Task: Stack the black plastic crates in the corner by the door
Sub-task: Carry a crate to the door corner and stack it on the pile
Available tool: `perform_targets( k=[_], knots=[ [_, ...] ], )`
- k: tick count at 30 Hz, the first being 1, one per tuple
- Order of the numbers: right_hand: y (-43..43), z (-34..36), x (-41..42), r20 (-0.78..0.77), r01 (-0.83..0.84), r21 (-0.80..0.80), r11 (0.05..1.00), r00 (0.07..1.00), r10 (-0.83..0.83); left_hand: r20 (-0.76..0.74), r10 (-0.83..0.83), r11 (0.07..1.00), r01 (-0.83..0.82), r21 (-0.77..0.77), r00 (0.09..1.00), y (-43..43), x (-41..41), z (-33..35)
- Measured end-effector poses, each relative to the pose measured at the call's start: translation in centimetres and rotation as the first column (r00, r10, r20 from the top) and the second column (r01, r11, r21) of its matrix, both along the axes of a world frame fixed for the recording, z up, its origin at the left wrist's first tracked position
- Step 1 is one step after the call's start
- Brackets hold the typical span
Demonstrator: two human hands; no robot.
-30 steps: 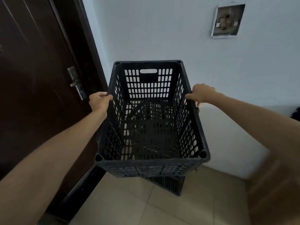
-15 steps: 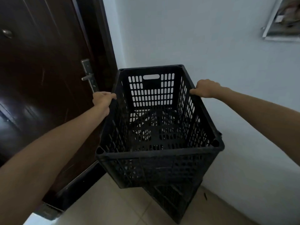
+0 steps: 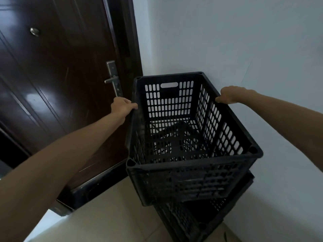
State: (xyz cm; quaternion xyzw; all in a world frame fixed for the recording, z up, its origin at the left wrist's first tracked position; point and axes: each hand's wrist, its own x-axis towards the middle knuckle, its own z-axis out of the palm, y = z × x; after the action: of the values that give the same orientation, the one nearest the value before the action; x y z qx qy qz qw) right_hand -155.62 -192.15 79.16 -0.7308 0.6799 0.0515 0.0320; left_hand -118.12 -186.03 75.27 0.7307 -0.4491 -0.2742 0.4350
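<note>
I hold a black slotted plastic crate by its two long rims, open side up. My left hand grips the left rim near the far corner. My right hand grips the right rim opposite. The crate sits over a second black crate that stands on the floor in the corner; the upper one is turned slightly against the lower one, and whether they touch I cannot tell. Most of the lower crate is hidden beneath the held one.
A dark brown door with a metal handle stands close on the left, its frame beside the crates. A pale wall runs behind and to the right. Beige floor tiles lie in front.
The crate has come lower and closer to the corner over the bottom crate. My view has swung left and down, so the wall fixture at upper right has left the frame.
</note>
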Motion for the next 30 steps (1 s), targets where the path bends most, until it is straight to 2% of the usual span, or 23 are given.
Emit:
perform_targets(
  k=[6, 14, 16, 22, 26, 30],
  knots=[
    [-2.4, -1.0, -0.2, -0.147, -0.028, 0.013, 1.000, 0.989, 0.029, 0.133, -0.062, 0.997, 0.056, 0.048, 0.989, -0.4, -1.4, -0.4],
    [-4.0, -1.5, -1.3, -0.292, -0.057, -0.052, 0.997, 0.956, 0.039, 0.163, -0.195, 0.974, 0.170, 0.152, 0.967, 0.4, -3.9, 0.4],
    [-4.2, -1.4, -1.9, -0.312, -0.057, -0.059, 0.997, 0.949, 0.036, 0.133, -0.260, 0.953, 0.232, 0.195, 0.956, 1.3, -5.1, 1.2],
    [-5.1, -1.9, -4.3, -0.331, -0.084, -0.099, 0.992, 0.943, 0.046, -0.109, -0.366, 0.884, 0.382, 0.270, 0.924, 4.0, -8.0, 2.6],
    [-5.0, -2.3, -5.1, -0.344, -0.127, -0.147, 0.981, 0.936, 0.070, -0.154, -0.380, 0.867, 0.410, 0.284, 0.912, 4.9, -8.8, 2.6],
    [-4.7, -2.7, -5.3, -0.328, -0.155, -0.195, 0.968, 0.941, 0.084, -0.137, -0.373, 0.873, 0.397, 0.281, 0.918, 5.4, -8.6, 2.3]
  ],
)
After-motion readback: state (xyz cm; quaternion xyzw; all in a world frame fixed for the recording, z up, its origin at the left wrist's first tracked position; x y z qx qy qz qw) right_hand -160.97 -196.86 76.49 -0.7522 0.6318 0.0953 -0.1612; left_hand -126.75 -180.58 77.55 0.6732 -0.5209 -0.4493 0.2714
